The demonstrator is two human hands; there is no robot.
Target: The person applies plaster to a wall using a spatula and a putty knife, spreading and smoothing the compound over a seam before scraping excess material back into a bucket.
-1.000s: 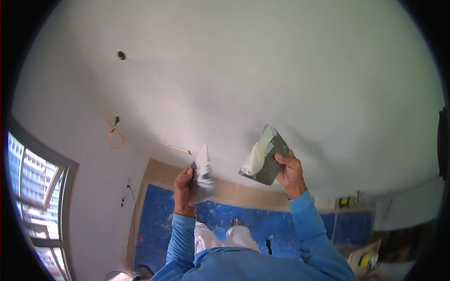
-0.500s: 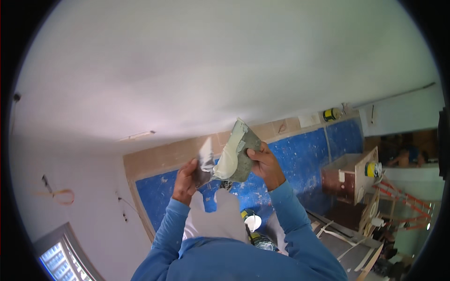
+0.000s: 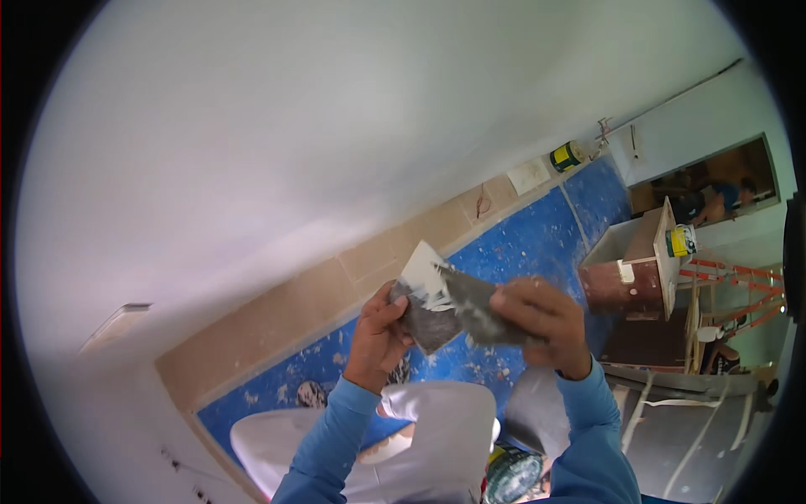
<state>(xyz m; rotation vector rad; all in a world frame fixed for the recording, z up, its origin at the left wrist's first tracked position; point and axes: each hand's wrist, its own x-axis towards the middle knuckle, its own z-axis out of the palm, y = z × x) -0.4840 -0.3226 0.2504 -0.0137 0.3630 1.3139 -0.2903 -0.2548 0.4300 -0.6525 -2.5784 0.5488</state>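
My left hand grips a thin, flat grey putty scraper by its lower left edge, thumb on its face. A patch of white putty covers the upper end of that blade. My right hand, blurred, is closed round a second grey putty scraper, its fingers over the outer end. The far edge of this second blade meets or overlaps the putty on the left one; motion blur hides the exact contact. Both blades are held up in front of me, above my white-trousered legs.
A large white wall rises ahead, above a tan floor strip and blue floor covering. Rightward are a yellow-and-black bucket, a brown cabinet, and an orange ladder. Another tub is near my legs; a person shows through an opening.
The putty-laden scraper in my right hand has turned over and swung against the left one, its broad putty layer out of sight. White putty now shows on the left blade. My view has tilted.
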